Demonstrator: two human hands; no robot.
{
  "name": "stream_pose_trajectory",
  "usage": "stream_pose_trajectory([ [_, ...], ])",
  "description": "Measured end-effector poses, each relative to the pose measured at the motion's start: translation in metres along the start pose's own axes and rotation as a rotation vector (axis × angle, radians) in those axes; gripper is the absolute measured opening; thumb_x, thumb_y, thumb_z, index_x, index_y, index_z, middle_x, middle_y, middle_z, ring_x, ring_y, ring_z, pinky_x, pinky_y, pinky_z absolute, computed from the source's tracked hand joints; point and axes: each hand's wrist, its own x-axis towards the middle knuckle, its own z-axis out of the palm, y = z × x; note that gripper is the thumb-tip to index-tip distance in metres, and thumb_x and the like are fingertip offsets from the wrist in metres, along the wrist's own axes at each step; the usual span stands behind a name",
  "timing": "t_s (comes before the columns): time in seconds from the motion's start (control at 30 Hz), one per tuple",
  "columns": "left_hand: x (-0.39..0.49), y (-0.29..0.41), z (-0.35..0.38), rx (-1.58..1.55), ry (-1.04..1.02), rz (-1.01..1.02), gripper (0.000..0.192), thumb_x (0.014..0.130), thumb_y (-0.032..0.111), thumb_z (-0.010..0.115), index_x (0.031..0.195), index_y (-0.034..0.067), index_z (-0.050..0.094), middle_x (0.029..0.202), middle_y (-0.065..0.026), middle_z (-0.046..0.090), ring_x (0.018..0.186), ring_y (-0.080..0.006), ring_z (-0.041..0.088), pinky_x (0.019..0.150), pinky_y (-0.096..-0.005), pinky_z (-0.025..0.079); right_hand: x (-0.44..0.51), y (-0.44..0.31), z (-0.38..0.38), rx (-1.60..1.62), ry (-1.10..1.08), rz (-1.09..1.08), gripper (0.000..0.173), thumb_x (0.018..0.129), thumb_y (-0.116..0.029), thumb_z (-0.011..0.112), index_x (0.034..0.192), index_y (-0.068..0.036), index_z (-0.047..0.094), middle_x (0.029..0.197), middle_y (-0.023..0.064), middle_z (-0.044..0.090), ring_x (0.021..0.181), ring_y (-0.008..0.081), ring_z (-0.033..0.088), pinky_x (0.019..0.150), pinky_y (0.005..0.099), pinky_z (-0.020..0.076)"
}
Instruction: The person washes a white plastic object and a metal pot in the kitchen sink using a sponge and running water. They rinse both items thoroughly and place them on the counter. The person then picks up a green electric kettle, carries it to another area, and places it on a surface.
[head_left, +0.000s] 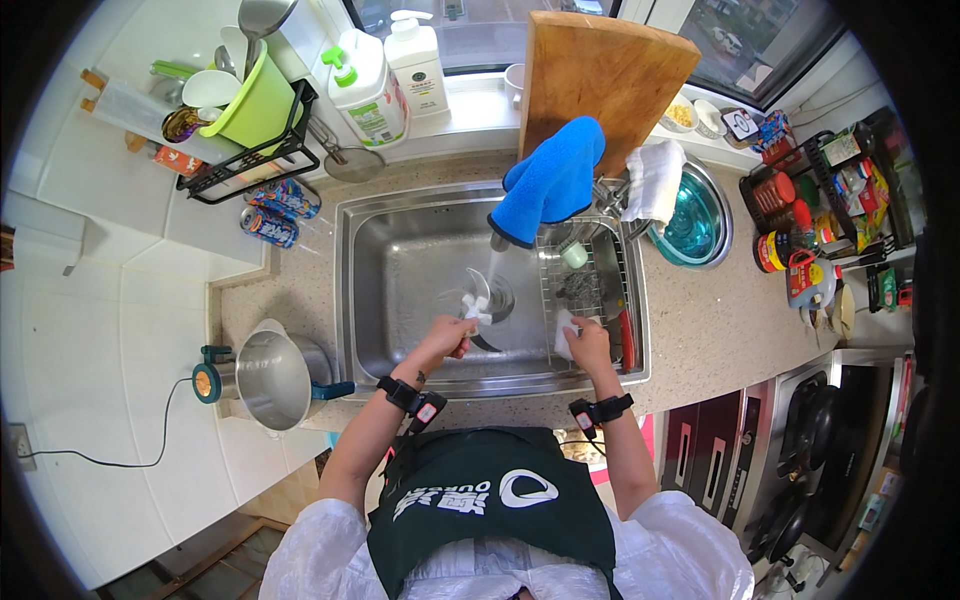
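Note:
My left hand (450, 336) holds a white plastic blade holder with curved metal blades (478, 307) over the drain of the stainless steel sink (397, 300). Water runs from the faucet, which a blue cloth (551, 180) largely covers, towards the blades. At the sink's right side, my right hand (589, 341) has its fingers on a white sponge (565, 334) above the wire basket (551, 281). In that basket are a light green object (574, 255) and a steel wool scourer (581, 286); a red-handled tool (627, 337) lies at its right edge.
Left of the sink stands a metal pot (274, 379) with a dark green handle. Drink cans (270, 226) are at the back left. Behind the sink, a wooden cutting board (600, 82) leans at the window. Teal bowls (686, 225) and seasoning bottles (772, 251) stand to the right.

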Motion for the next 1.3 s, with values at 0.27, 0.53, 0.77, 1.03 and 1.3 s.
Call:
stream_pose_trajectory([
  [0.27, 0.000, 0.028, -0.014, -0.055, 0.098, 0.081, 0.030, 0.093, 0.031, 0.059, 0.083, 0.003, 0.064, 0.055, 0.0004, 0.050, 0.045, -0.0098, 0.046, 0.046, -0.0262, 0.042, 0.002, -0.003, -0.001, 0.015, -0.002, -0.021, 0.030, 0.080, -0.021, 0.071, 0.100, 0.001, 0.068, 0.101, 0.0219, 0.068, 0.094, 0.0372, 0.065, 0.084, 0.0411, 0.0517],
  [0.53, 0.009, 0.025, -0.025, -0.044, 0.187, 0.060, 0.029, 0.092, 0.030, 0.060, 0.081, 0.004, 0.063, 0.054, 0.0004, 0.050, 0.043, -0.0089, 0.045, 0.045, -0.0262, 0.041, 0.001, -0.006, -0.002, 0.034, -0.004, -0.049, 0.030, 0.079, -0.020, 0.071, 0.099, 0.002, 0.068, 0.102, 0.0222, 0.067, 0.094, 0.0377, 0.065, 0.084, 0.0415, 0.0517],
  [0.77, 0.011, 0.003, -0.040, 0.082, 0.280, 0.115, 0.023, 0.093, 0.022, 0.054, 0.091, -0.001, 0.059, 0.065, -0.0072, 0.060, 0.052, -0.0120, 0.057, 0.046, -0.0276, 0.046, -0.005, -0.004, -0.001, 0.010, -0.021, -0.045, 0.030, 0.079, -0.020, 0.072, 0.099, 0.001, 0.069, 0.101, 0.0224, 0.068, 0.095, 0.0379, 0.065, 0.084, 0.0412, 0.0518],
  [1.03, 0.000, -0.020, -0.061, 0.465, 0.816, 0.727, 0.030, 0.096, 0.023, 0.053, 0.111, -0.002, 0.050, 0.073, -0.0199, 0.063, 0.066, -0.0349, 0.064, 0.061, -0.0422, 0.049, -0.004, -0.012, -0.005, -0.004, -0.057, -0.062, 0.030, 0.079, -0.021, 0.072, 0.099, 0.001, 0.069, 0.100, 0.0223, 0.068, 0.095, 0.0378, 0.065, 0.084, 0.0406, 0.0517],
  [1.3, 0.029, -0.066, -0.088, 0.511, 0.792, 0.506, 0.044, 0.099, 0.037, 0.043, 0.087, -0.002, 0.061, 0.078, -0.0246, 0.064, 0.076, -0.0445, 0.062, 0.068, -0.0488, 0.047, 0.004, -0.044, -0.013, 0.005, -0.078, -0.146, 0.028, 0.080, -0.019, 0.070, 0.100, 0.001, 0.068, 0.102, 0.0219, 0.067, 0.097, 0.0377, 0.064, 0.085, 0.0405, 0.0514],
])
